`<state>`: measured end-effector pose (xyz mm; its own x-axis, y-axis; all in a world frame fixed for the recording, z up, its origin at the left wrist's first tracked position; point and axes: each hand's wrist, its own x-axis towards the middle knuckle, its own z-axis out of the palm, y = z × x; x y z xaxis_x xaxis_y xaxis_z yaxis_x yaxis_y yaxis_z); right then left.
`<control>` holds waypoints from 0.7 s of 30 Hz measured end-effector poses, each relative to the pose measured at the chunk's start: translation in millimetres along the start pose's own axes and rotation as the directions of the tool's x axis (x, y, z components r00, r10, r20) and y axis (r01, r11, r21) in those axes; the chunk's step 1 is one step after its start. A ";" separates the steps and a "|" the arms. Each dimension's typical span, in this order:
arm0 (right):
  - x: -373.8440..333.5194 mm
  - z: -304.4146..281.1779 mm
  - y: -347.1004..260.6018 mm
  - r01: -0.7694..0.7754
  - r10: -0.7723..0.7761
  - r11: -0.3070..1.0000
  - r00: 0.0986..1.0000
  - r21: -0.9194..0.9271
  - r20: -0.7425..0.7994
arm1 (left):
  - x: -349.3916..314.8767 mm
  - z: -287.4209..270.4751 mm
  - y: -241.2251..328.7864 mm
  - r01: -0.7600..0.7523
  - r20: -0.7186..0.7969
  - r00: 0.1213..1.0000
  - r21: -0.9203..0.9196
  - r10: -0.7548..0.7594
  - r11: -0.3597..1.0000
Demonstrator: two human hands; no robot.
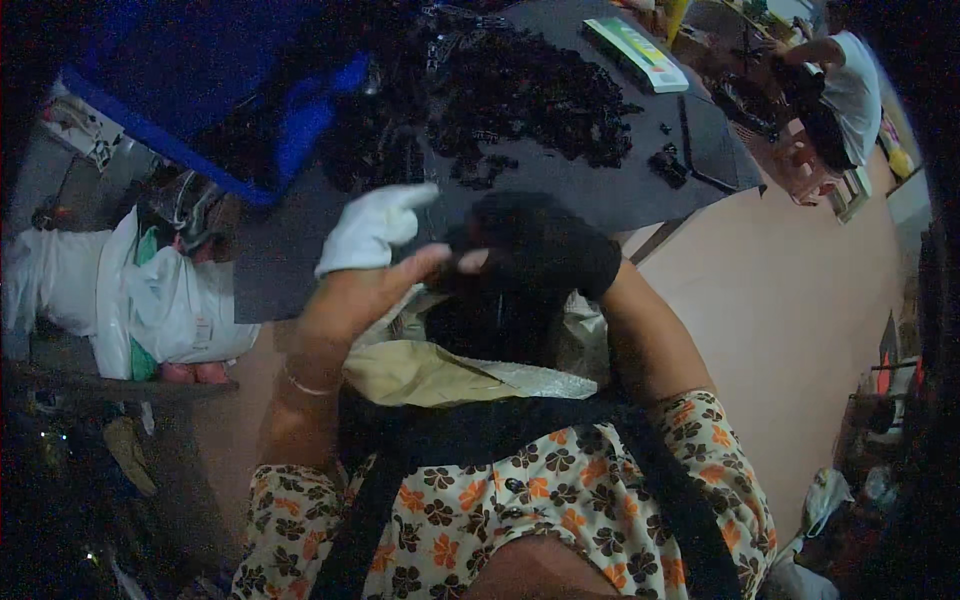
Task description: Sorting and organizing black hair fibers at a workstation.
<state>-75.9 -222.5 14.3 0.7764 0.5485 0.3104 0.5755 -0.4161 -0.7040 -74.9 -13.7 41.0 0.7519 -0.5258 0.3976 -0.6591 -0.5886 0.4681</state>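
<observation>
My left hand [372,235], in a white glove that leaves the thumb bare, is raised over the near edge of a dark work table [275,260]. Its forefinger and thumb stand apart, and no held thing shows between them. Close to its right is my right hand [540,240] in a black glove. Blur and the dark background hide most of its fingers, so any held thing cannot be made out. Below both hands, on my lap, lies a beige bag [440,375] with a silvery lining, its mouth open and dark inside.
A heap of small black parts [530,95] covers the table's far side. A green-and-white box [635,55] lies behind it, and a blue sheet or bin [230,90] is at far left. White plastic bags [180,300] stand left. Another person [845,95] works at far right.
</observation>
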 end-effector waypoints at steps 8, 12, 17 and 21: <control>15.6 -7.8 31.8 -0.161 -0.023 0.828 0.948 -0.537 -0.319 | 58.2 19.4 -26.7 -0.032 0.143 0.983 0.759 -0.119 0.650; 18.2 -6.2 22.3 -0.200 0.047 0.838 0.954 -0.508 -0.298 | 59.2 29.8 -36.5 0.129 0.039 0.969 0.765 -0.245 0.631; 11.6 -4.8 32.3 -0.100 -0.088 0.926 0.882 -0.364 -0.464 | 32.3 21.3 -45.1 -0.200 -0.247 0.901 0.494 0.357 0.846; 5.0 -9.6 48.4 0.039 -0.041 0.999 0.886 -0.014 -0.463 | 19.1 23.3 -24.8 0.170 -0.248 0.932 -0.343 -0.264 0.924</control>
<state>-41.7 -246.8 -12.1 0.7827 0.1672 0.5995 0.6090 -0.4043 -0.6824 -44.4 -23.5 18.6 0.8778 -0.1827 0.4428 -0.4768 -0.4224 0.7709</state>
